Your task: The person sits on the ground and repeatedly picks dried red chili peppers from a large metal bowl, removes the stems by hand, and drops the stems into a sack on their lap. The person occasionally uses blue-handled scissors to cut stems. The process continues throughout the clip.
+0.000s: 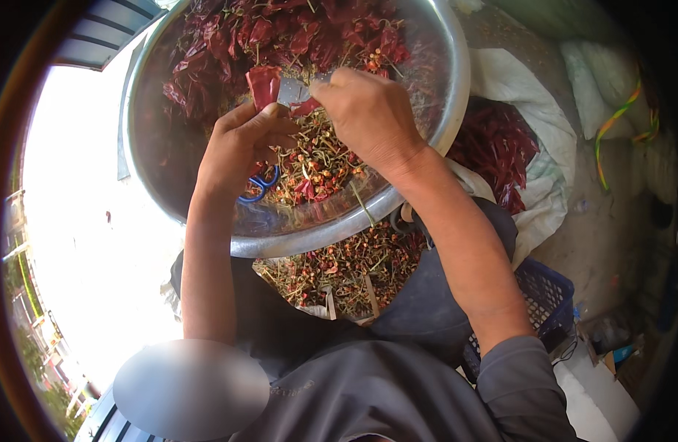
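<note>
My left hand (245, 135) grips a dried red chili pepper (264, 85) between thumb and fingers, its wide torn end pointing up. Close by on the right, my right hand (366, 110) is pinched shut at what looks like a chili stem (307, 76), blurred at the fingertips. A red pepper piece (304, 106) shows between the two hands. Both hands are over a large metal basin (311, 240). Whole dried chilies (311, 33) fill its far side, and cut stems with seed cores (316, 160) lie nearer. Blue-handled scissors (261, 185) are partly hidden beneath my left hand.
Below the basin, between my legs, sits a heap of stems and seed cores (339, 276). To the right, an open white woven sack (549, 132) holds red chilies (493, 149). A blue plastic basket (546, 293) stands by my right leg. Strong glare covers the left.
</note>
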Motion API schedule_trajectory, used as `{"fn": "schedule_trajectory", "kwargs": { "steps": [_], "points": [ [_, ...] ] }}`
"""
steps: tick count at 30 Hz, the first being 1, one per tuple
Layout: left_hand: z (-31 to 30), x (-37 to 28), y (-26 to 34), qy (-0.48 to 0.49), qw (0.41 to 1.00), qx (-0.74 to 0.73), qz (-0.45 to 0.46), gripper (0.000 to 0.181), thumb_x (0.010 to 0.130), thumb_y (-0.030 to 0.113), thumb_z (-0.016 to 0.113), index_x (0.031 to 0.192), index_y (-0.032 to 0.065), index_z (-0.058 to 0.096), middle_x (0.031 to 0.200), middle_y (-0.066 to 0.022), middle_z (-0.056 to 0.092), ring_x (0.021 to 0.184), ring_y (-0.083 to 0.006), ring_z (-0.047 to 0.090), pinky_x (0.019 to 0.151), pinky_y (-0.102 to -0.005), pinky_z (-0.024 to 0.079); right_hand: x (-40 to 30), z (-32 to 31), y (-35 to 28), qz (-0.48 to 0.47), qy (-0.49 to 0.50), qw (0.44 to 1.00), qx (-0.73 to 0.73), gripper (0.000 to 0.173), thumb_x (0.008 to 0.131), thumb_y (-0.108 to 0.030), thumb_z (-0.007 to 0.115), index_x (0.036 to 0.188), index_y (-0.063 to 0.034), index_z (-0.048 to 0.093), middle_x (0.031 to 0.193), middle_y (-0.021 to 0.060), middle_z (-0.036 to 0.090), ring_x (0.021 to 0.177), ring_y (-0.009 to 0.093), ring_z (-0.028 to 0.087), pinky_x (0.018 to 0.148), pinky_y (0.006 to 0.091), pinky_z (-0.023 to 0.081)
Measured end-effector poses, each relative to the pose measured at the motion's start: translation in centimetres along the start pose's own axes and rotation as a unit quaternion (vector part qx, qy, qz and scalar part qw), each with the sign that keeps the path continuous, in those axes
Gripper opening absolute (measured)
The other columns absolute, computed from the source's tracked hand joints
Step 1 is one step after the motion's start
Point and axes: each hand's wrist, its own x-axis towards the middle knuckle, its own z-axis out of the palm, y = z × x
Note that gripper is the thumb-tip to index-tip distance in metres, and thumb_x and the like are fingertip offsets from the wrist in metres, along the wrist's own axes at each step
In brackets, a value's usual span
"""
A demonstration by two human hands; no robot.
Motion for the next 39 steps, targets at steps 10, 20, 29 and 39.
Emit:
{"fn": "schedule_trajectory", "kwargs": {
  "steps": [10,20,29,39],
  "points": [
    [-0.1,1.5,-2.9,-0.091,0.982,-0.163,-0.002,0.016,0.099,0.013,0.063,0.110,0.0013,0.065,0.090,-0.0050,0.069,0.072,-0.0115,0.065,0.062,-0.0255,0.052,0.3,1.0,-1.1,-0.054,0.026,0.998,-0.031,0.012,0.078,-0.012,0.072,0.086,-0.0055,0.068,0.071,0.0063,0.059,0.068,0.021,0.067,0.061,0.0334,0.056],
    [1.7,0.6,-2.4,-0.075,0.993,-0.093,0.015,0.018,0.100,0.016,0.060,0.106,0.0008,0.066,0.084,-0.0042,0.067,0.071,-0.0114,0.064,0.062,-0.0257,0.051,-0.5,2.2,-3.4,0.359,-0.118,0.797,0.471,0.056,0.101,-0.050,0.052,0.085,0.0011,0.066,0.064,0.0099,0.064,0.060,0.019,0.065,0.054,0.0353,0.050],
    [2.9,-0.1,-3.3,-0.036,0.985,0.145,0.091,0.021,0.095,0.004,0.053,0.112,-0.0039,0.063,0.090,-0.0086,0.069,0.080,-0.0161,0.068,0.069,-0.0280,0.055,-1.1,0.8,-4.5,0.293,-0.025,0.880,0.373,0.044,0.099,-0.044,0.060,0.100,0.0000,0.064,0.082,0.0197,0.069,0.076,0.036,0.070,0.069,0.0451,0.053],
    [7.9,10.0,-6.1,0.012,0.980,0.159,0.122,0.045,0.096,0.021,0.065,0.136,0.0015,0.056,0.118,-0.0162,0.068,0.118,-0.0249,0.062,0.103,-0.0346,0.045,0.0,-0.6,-5.1,0.072,0.139,0.969,0.190,0.007,0.087,-0.015,0.063,0.090,-0.0098,0.060,0.059,0.0028,0.059,0.057,0.021,0.065,0.064,0.0406,0.053]
  ]
}}
